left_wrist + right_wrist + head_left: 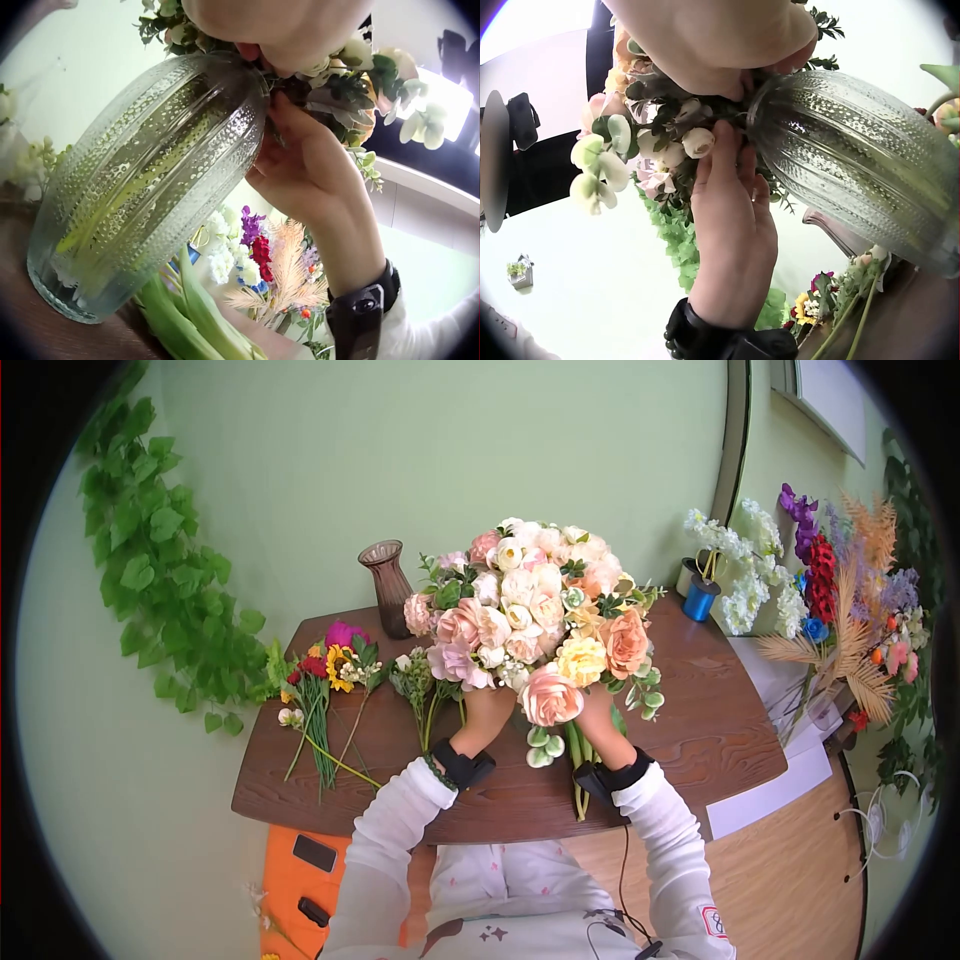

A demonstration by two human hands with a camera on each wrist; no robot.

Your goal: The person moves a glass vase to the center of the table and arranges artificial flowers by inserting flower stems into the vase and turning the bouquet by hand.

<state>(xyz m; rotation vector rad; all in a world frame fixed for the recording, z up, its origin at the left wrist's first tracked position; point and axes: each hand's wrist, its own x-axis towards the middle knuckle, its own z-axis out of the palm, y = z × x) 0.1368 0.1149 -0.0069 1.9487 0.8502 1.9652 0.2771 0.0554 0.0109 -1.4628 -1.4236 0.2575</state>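
A large bouquet of pink, cream and peach artificial flowers (530, 600) stands over the table's middle, hiding the vase below it in the head view. The wrist views show a ribbed clear glass vase (150, 172) with green stems inside. My left hand (487, 718) reaches under the blooms from the left; in the right wrist view its thumb and fingers (724, 150) pinch among stems at the vase mouth. From the other side my right hand (598, 722) curls its fingers at the bouquet's base, beside the glass rim. The exact stems held are hidden.
A brown glass vase (388, 585) stands at the back left. Loose flowers (325, 670) lie on the table's left (265, 775). Thick green stalks (184, 315) are beside the clear vase. More flowers and a blue spool (702, 598) are at the right.
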